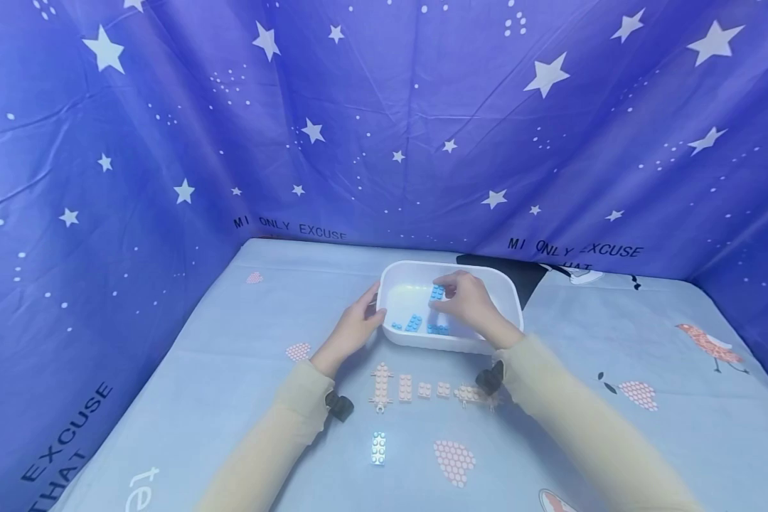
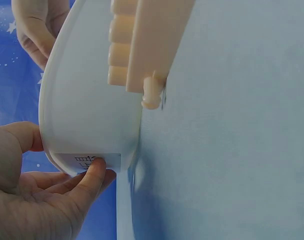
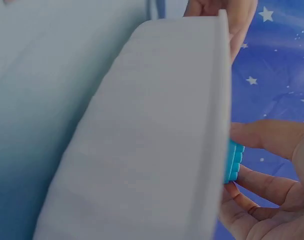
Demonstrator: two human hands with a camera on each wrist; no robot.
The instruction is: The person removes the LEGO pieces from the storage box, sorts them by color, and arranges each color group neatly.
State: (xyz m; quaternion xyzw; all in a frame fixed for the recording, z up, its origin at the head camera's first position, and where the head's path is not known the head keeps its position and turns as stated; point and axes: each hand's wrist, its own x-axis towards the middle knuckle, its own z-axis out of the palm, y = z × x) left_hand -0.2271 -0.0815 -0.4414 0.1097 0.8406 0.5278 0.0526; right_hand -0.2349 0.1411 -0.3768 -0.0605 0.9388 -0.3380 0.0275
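A white plastic bin [image 1: 448,343] stands on the bed-like patterned cloth, with several blue toy bricks [image 1: 413,323] on its floor. My left hand [image 1: 358,320] grips the bin's left end; in the left wrist view its thumb is at the rim and its fingers lie against the outer wall by a printed label [image 2: 87,161]. Over the inside of the bin, my right hand [image 1: 470,299] pinches a blue studded brick [image 1: 437,292] between thumb and fingers. The right wrist view shows that blue brick [image 3: 234,161] partly hidden behind the bin's rim.
In front of the bin lies a row of pale peach building pieces [image 1: 405,388], several in all. Nearer me is a light blue brick [image 1: 378,449]. A black patch [image 1: 531,277] shows behind the bin. Blue starry curtains [image 1: 397,142] enclose the back and sides.
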